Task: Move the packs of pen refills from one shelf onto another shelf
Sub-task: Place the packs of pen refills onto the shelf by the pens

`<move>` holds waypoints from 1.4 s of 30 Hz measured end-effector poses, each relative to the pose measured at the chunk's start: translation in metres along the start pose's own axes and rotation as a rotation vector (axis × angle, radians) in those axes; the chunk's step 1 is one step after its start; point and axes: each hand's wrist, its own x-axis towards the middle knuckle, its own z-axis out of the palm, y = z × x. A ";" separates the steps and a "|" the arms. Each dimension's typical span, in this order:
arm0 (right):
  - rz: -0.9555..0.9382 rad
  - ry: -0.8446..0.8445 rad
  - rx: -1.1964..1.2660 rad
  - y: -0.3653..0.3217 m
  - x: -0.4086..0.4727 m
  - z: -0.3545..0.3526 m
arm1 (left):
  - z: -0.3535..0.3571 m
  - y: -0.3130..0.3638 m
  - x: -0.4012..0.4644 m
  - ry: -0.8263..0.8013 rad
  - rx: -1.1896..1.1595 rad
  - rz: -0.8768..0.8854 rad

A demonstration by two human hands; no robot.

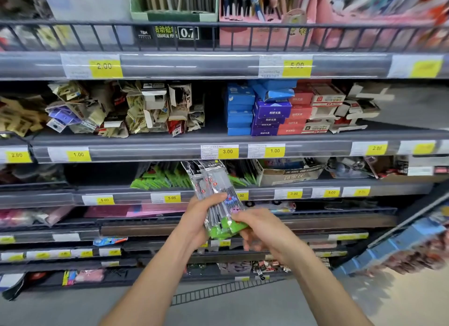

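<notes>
Clear plastic packs of pen refills [216, 194] with green bottoms sit bunched in both hands, held up in front of the shelves and touching none of them. The left hand [196, 218] wraps around the middle of the bunch. The right hand [262, 231] pinches the green bottom end. How many packs there are is hard to tell, since they overlap. Their tops cover part of a yellow price tag [227, 151] on the shelf edge behind. More green packs [160, 177] lie on that lower shelf, beside a cardboard box [289, 172]. Blue boxes [239, 112] are stacked one shelf up. The far edges look blurry.
</notes>
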 end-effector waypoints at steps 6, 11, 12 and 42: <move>-0.165 0.170 -0.146 0.003 -0.051 -0.006 | 0.023 -0.001 -0.019 -0.003 0.122 0.064; -0.223 0.355 0.181 0.022 -0.099 -0.027 | 0.083 -0.017 -0.030 -0.223 0.111 0.000; -0.236 0.402 0.213 0.027 -0.110 -0.035 | 0.098 -0.024 -0.032 -0.277 0.102 -0.027; -0.388 0.558 0.407 0.146 -0.315 -0.394 | 0.495 -0.211 -0.069 -0.405 0.077 0.092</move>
